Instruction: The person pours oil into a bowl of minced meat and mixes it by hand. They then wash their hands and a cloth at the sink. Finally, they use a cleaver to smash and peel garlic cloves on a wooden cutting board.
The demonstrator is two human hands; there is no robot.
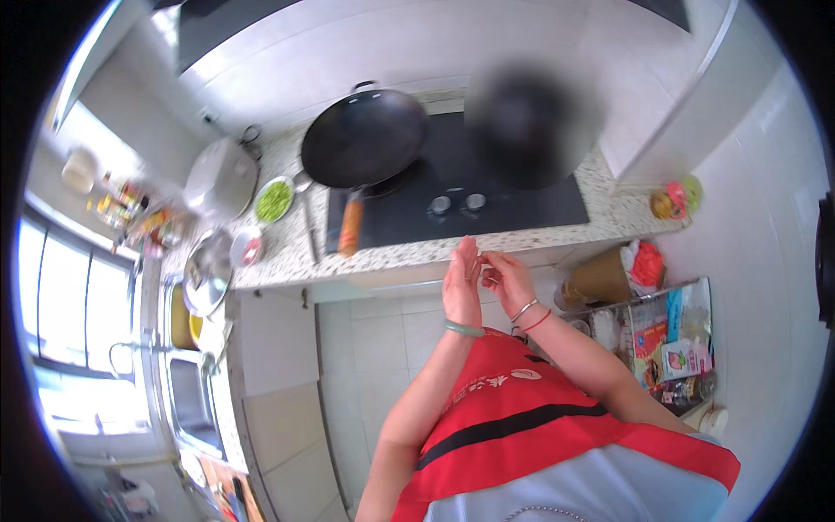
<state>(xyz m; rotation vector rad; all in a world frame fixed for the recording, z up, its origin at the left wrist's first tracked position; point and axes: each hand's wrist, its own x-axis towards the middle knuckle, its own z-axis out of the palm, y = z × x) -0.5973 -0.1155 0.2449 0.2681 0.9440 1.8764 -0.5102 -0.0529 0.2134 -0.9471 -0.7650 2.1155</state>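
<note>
My left hand (462, 291) is held up in front of the counter's front edge, its fingers stretched out and close together, with a green bangle (464, 328) at the wrist. Close beside its palm is my right hand (509, 278), fingers loosely bent and slightly apart; a silver bangle and a red cord circle that wrist. I see nothing in either hand. Ahead, a black wok (365, 135) with a wooden handle (350, 226) sits over the left side of the black cooktop (522, 213). The handle points toward me.
Left of the wok are a ladle (308, 217), a plate of chopped greens (275, 200), a small bowl (248, 247), a rice cooker (221, 178) and a glass lid (207, 271). A sink (193, 400) lies farther left. A rack of packages (652, 348) stands right. A dark blur covers the right burner.
</note>
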